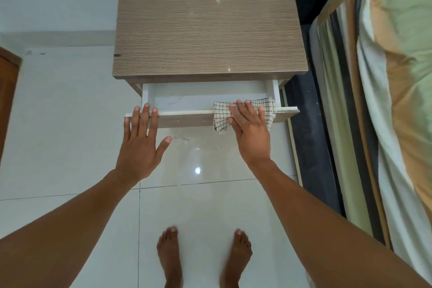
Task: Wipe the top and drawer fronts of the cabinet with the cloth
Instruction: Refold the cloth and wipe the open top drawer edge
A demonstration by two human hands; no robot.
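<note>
While open, one drawer (187,121), one cloth (221,116)

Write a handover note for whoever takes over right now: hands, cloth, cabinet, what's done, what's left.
Left hand: open, fingers resting on the left end of the pulled-out drawer front.
Right hand: flat, pressing the checked cloth over that front's top edge, near its right end.
Done: unclear; the cabinet top shows pale specks.
Left: the rest of this front, probably the top; lower fronts are hidden.
</note>
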